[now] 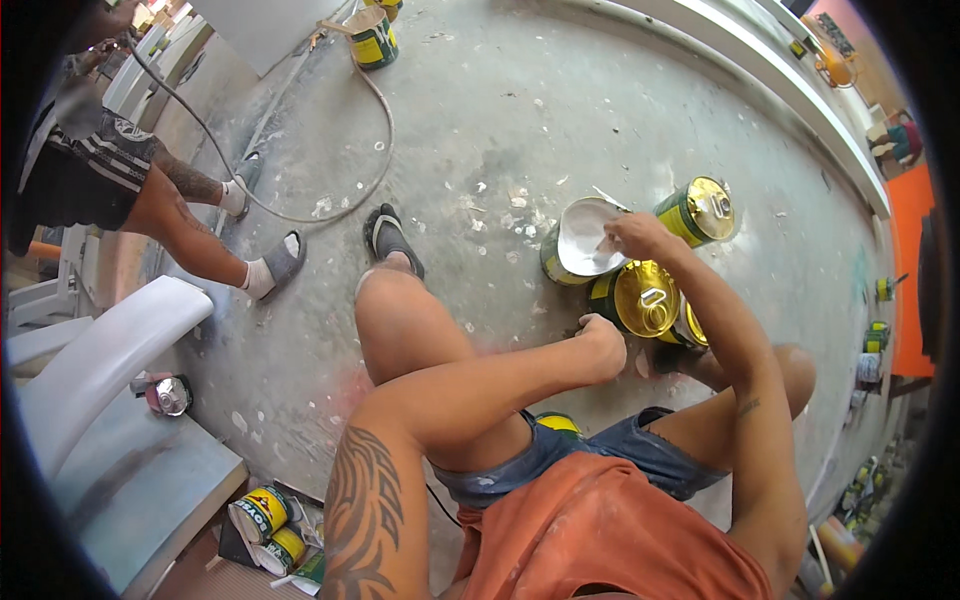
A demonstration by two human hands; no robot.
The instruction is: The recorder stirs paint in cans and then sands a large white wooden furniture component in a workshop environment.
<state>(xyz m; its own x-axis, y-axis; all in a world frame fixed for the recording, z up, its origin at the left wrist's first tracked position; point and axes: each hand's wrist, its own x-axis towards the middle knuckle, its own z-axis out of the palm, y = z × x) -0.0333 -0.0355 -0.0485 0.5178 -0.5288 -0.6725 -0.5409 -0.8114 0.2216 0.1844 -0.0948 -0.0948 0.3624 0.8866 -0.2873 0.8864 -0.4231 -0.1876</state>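
Note:
An open can (552,262) of white paint or paste stands on the floor in front of me. My right hand (640,236) reaches over its right rim, fingers closed and pointing down toward the white contents (583,238). What those fingers hold is too small to make out. A thin pale stick (609,197) lies at the rim near that hand. Closer to me is a can with a gold lid (645,298) and a pull handle. Just below this can my left hand (604,347) is curled closed; its fingers are partly hidden, and so is anything inside them.
Another gold-lidded can (697,212) stands beyond my right hand. At left are a person's legs (200,225), a hose (385,130) curving over the floor, and a white chair arm (125,350). A green can (372,42) stands at the back; more cans (262,515) lie lower left.

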